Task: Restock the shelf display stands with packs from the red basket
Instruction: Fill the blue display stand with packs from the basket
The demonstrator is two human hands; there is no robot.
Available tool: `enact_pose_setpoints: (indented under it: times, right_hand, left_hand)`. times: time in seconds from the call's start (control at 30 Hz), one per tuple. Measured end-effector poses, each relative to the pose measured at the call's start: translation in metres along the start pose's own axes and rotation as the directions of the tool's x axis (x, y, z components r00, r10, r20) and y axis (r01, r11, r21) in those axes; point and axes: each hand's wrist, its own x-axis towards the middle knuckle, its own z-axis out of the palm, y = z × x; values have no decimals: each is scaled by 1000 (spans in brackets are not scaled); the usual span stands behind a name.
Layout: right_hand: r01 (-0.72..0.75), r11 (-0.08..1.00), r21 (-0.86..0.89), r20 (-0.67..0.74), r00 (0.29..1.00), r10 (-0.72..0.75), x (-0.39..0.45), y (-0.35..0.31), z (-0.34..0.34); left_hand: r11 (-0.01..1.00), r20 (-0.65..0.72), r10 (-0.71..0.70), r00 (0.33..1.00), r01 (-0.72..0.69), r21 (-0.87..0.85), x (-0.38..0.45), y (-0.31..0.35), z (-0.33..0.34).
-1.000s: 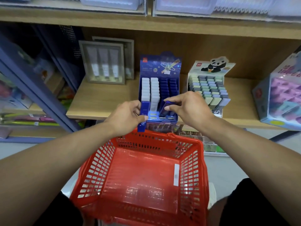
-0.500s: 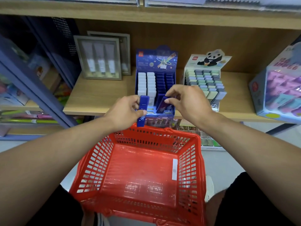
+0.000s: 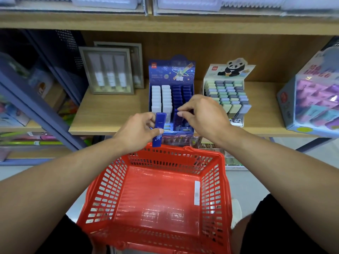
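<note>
A red basket (image 3: 216, 191) sits below me with nothing lying on its floor. On the wooden shelf (image 3: 110, 114) stands a blue display stand (image 3: 171, 74) holding rows of white and dark blue packs. My left hand (image 3: 139, 131) grips a dark blue pack (image 3: 158, 128) upright, just in front of the stand's left rows. My right hand (image 3: 203, 114) pinches another dark blue pack (image 3: 177, 118) that stands in the front of the stand's right-hand rows.
Right of the blue stand is a panda display stand (image 3: 229, 92) with pastel packs. A grey framed box (image 3: 108, 70) stands at the left, a large pink and blue box (image 3: 311, 103) at the right. A higher shelf runs overhead.
My right hand has lifted and pushed its dark blue pack further into the stand's right rows. My left hand has stayed in place with its pack.
</note>
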Motion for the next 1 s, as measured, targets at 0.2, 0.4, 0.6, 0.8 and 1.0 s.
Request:
enact_pose_setpoints:
  times: [0.2, 0.4, 0.6, 0.8, 1.0]
  right_hand:
    - [-45, 913, 404, 149, 989, -18, -15, -19, -4]
    - [-71, 926, 371, 208, 978, -8, -15, -10, -10]
    - [-129, 977, 171, 110, 988, 111, -10, 20, -23]
    - [-60, 998, -33, 64, 996, 62, -14, 25, -16]
    - [-58, 998, 18, 89, 994, 56, -18, 29, -13]
  left_hand:
    - [996, -7, 87, 996, -87, -9, -5, 15, 11]
    - [978, -90, 169, 982, -155, 143, -14, 19, 18]
    - [687, 32, 426, 904, -346, 639, -15, 18, 20]
    - [561, 171, 304, 937, -321, 763, -12, 22, 30]
    - [593, 175, 255, 951, -297, 748, -10, 24, 32]
